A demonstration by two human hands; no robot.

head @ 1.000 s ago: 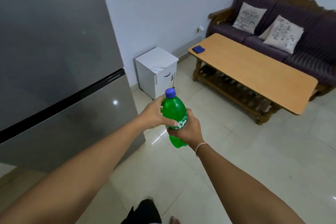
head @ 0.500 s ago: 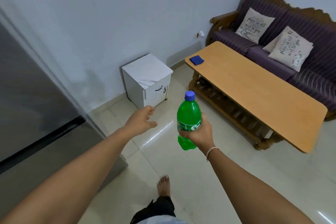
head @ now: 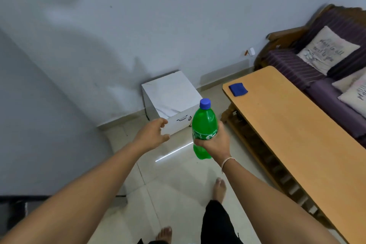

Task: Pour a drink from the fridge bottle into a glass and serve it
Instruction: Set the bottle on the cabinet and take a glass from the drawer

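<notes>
Bottle [head: 204, 123], green, label perhaps Sprite, gripped by right hand [head: 214, 140]; left hand [head: 152, 134] loosely curled, empty.

A small white cabinet [head: 171, 93] stands against the wall, just left of the wooden bench [head: 297, 134], which carries a blue cloth [head: 238, 89] at its near corner, with a purple sofa [head: 320, 61] and cushions [head: 327, 49] behind the bench.
</notes>
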